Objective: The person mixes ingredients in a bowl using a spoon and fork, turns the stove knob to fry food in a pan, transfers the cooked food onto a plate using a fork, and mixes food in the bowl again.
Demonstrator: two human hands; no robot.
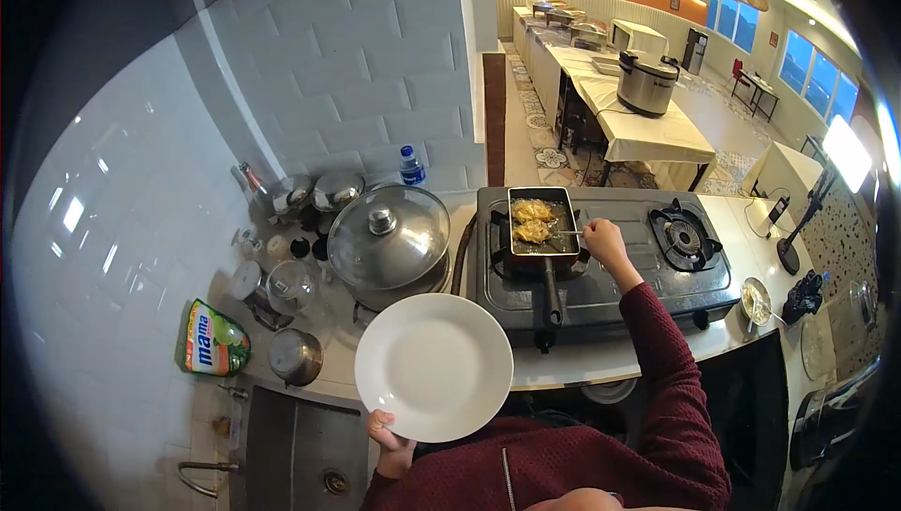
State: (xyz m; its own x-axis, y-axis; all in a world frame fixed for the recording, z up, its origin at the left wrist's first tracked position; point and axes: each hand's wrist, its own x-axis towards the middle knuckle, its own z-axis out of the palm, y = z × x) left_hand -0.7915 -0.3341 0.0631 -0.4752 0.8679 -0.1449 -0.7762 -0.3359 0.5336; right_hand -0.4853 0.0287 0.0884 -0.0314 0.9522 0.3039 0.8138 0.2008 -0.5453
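My left hand (389, 433) grips the lower left rim of a white plate (435, 367), which is bare and held in front of the counter. My right hand (603, 241) is closed on a thin metal utensil (571, 232) that reaches over the right rim of a square pan (566, 246). Golden-brown fried pieces (533, 221) lie in the pan, in oil. The pan rests on the left burner of a black gas stove (619, 295), its dark handle toward me. The utensil's tip by the food is too small to make out.
Left of the stove stands a large pot with a glass lid (389, 239). Jars, a metal pot (295, 357) and a green pouch (216, 339) are further left, above a sink (319, 445). A small bowl (755, 302) sits right of the stove; a rice cooker (647, 84) stands beyond.
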